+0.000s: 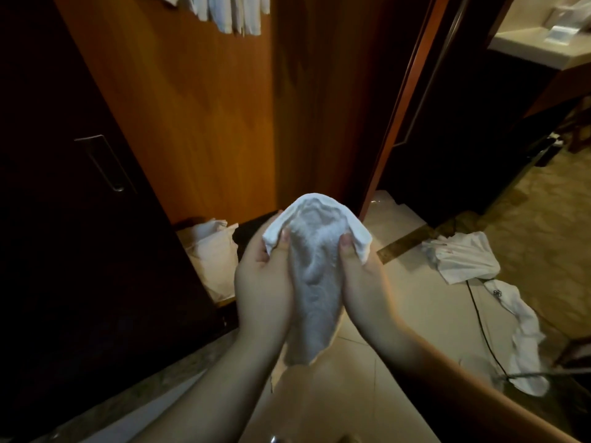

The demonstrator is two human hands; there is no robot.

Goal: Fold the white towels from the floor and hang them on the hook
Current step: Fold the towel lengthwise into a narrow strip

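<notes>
Both hands' grip: left hand, right hand pinch towel between.

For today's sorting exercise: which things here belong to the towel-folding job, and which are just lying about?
Job: held towel, left hand, right hand, floor towels, hung towels.
Lying about: black cable, paper bag, cupboard handle.

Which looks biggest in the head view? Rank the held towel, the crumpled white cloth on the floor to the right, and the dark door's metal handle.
1. Held towel, though it is nearest the camera.
2. Crumpled white cloth.
3. Metal handle, thin and clearly smallest.

Both hands, left and right, grip the towel.
</notes>
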